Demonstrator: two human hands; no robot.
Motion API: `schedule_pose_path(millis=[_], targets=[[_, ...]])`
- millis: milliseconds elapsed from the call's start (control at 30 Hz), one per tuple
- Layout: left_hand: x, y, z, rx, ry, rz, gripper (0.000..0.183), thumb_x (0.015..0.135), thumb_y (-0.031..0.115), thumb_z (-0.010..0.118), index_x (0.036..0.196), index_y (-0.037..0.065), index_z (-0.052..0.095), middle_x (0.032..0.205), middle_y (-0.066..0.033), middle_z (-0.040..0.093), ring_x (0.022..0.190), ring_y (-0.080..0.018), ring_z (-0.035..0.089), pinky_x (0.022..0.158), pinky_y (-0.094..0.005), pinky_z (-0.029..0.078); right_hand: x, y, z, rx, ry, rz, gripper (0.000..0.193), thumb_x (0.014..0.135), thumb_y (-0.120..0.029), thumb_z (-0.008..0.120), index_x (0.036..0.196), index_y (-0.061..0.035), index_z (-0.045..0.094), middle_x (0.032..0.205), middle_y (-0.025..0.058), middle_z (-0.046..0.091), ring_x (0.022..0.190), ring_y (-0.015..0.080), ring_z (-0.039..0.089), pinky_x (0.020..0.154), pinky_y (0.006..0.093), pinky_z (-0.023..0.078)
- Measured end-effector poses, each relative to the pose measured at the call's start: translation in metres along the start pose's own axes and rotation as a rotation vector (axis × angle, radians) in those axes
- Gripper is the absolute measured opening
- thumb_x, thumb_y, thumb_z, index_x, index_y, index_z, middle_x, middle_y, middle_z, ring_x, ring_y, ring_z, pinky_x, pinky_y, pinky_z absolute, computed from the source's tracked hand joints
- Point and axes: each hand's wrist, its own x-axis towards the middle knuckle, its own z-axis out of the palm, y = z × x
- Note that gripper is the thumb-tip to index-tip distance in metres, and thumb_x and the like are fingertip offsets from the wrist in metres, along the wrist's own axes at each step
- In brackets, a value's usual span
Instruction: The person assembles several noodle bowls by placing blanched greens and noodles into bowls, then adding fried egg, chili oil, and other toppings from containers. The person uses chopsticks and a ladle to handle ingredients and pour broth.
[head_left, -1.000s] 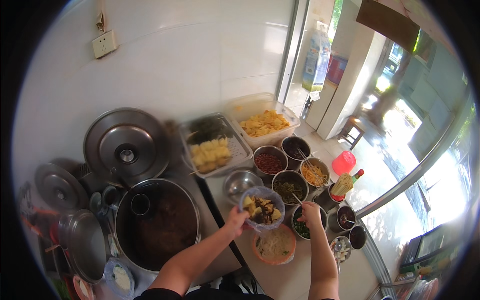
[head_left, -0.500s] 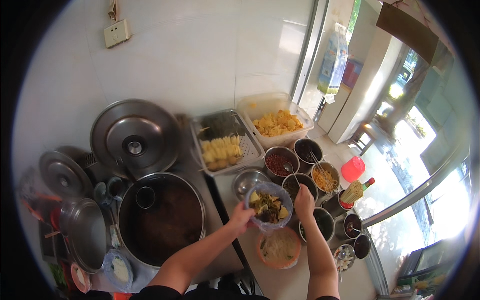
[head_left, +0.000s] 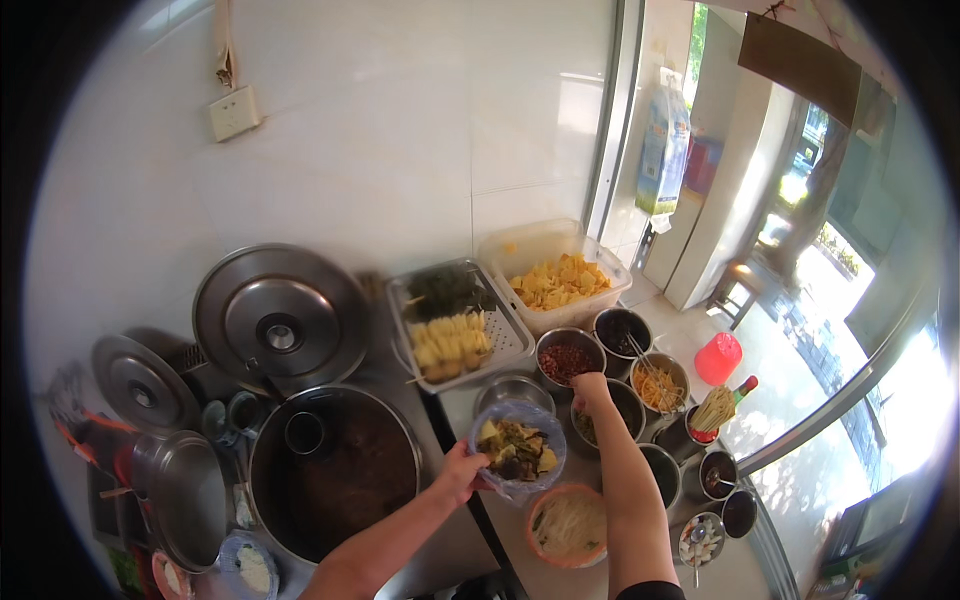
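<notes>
My left hand (head_left: pixel 467 470) grips the rim of a bowl (head_left: pixel 545 482) covered in a clear plastic bag. Yellow chunks, greens and dark pieces fill the bowl. My right hand (head_left: pixel 590 391) is closed at the near edge of a steel pot of reddish-brown nuts or beans (head_left: pixel 566 362); the spoon whose handle it was on is now mostly hidden by the hand. Under my right forearm stands a steel pot of chopped greens (head_left: pixel 622 408). An orange-rimmed bowl of pale noodles (head_left: pixel 568 525) rests on the counter below the held bowl.
A large pot of brown broth (head_left: pixel 345 490) stands at left, with a big steel lid (head_left: pixel 282 310) behind it. A tray of skewers (head_left: pixel 450 345) and a tub of yellow crisps (head_left: pixel 560 280) line the wall. Several topping pots, one with shredded orange topping (head_left: pixel 658 388), stand at right.
My right hand has moved in toward the pot of nuts or beans, covering the spoon. The held bowl has shifted slightly left relative to the counter. The whole view has tilted upward.
</notes>
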Motion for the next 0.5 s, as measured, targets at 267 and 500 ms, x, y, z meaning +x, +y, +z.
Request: schedule_pose_path(millis=[267,500], targets=[[0.047,0.005,0.017,-0.001,0.031,0.005,0.050,0.083,-0.001,0.054,0.132,0.004,0.047,0.110,-0.0165,0.061,0.087,-0.0340,0.069,0.064,-0.0517,0.065,-0.057,-0.013,-0.028,0.328,0.152,0.035,0.020,0.098,-0.012,0.054,0.109,0.0008,0.063,0.055,-0.0011,0.041,0.039,0.0126,0.037,0.042,0.0348,0.042],[0.073,0.009,0.049,-0.067,-0.022,0.041,0.051,0.080,-0.002,0.052,0.130,0.006,0.048,0.107,-0.0176,0.061,0.089,-0.0363,0.070,0.072,-0.0587,0.063,-0.179,-0.008,-0.059,0.151,0.057,-0.340,0.030,0.100,-0.012,0.051,0.122,0.0056,0.063,0.059,0.0017,0.050,0.043,0.0098,0.046,0.043,0.0316,0.047]])
